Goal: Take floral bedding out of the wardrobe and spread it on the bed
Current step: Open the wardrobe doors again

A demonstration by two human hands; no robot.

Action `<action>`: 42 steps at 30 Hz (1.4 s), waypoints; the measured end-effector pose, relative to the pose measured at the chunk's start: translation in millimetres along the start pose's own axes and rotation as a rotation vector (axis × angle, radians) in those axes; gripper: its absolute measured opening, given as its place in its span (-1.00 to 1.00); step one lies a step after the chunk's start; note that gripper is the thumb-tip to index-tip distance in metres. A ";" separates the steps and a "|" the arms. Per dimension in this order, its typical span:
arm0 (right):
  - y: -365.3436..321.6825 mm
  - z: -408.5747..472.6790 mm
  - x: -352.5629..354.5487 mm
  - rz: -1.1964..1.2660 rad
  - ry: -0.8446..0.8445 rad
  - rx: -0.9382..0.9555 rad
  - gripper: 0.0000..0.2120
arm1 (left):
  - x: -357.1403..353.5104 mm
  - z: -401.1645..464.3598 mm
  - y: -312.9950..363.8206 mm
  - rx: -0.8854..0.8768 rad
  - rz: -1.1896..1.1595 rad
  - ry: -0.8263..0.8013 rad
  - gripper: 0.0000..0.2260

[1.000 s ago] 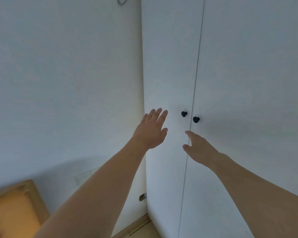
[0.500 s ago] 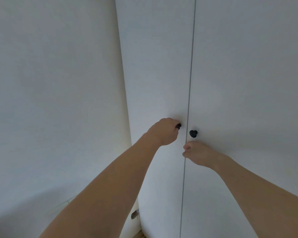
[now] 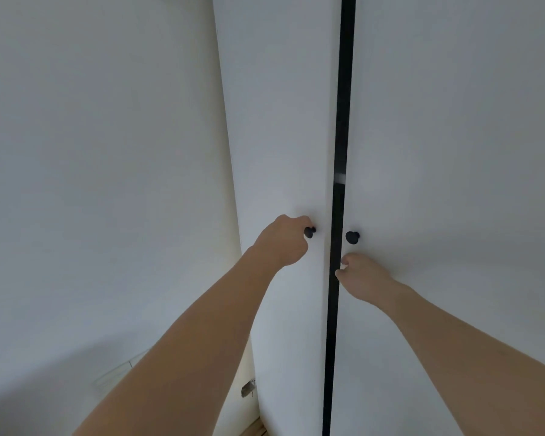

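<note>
Head view
Landmark: we picked the dark gap (image 3: 339,190) between the two white wardrobe doors, and we told every place from it.
Dark gap: it ran from the top edge of the picture down to the bottom edge. It was narrow, and inside it we saw only black, apart from one small pale spot a little above the knobs.
Left door (image 3: 280,127): it stood just left of the gap, plain and white.
Right door (image 3: 453,152): it stood just right of the gap, plain and white too.
Left knob (image 3: 310,231): small, round and black, just left of the gap.
Right knob (image 3: 352,237): small, round and black, just right of the gap, with nothing touching it.
Left hand (image 3: 283,240): it was left of the gap, and its fingers were curled tight round the left knob.
Right hand (image 3: 364,275): it was just right of the gap, below the right knob. Its fingers were bent at the edge of the right door. We could not tell if they really held that edge.
Floral bedding: we could not see it. The gap was too dark to show what was inside.
Wall (image 3: 101,184): white, well left of the gap.
Small metal piece (image 3: 247,389): low down, left of the gap, at the foot of the left door.
</note>
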State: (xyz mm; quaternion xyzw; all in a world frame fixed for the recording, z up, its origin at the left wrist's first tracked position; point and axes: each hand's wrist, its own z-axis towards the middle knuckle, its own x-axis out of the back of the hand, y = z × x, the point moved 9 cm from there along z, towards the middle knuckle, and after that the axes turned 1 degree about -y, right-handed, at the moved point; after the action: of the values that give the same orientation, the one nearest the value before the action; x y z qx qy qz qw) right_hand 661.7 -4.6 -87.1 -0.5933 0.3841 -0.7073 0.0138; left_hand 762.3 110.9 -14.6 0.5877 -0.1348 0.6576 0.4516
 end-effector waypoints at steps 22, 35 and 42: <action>-159.5 -1.8 -74.4 0.129 -0.136 0.463 -0.54 | 121.6 -92.5 -84.2 0.123 0.535 0.369 -0.51; -263.0 17.0 -116.9 0.056 -0.116 0.732 0.12 | 161.3 -152.6 -138.2 -0.202 0.452 0.911 -0.34; -319.1 43.1 -132.9 -0.111 0.113 0.826 0.12 | 178.5 -158.6 -200.1 -0.055 0.311 0.954 -0.51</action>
State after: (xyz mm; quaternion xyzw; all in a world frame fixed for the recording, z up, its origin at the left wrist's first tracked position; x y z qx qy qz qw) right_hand 876.9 260.7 -18.6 -0.5181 0.0360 -0.8328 0.1915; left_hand 827.2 412.1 31.1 0.1825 -0.0166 0.9088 0.3749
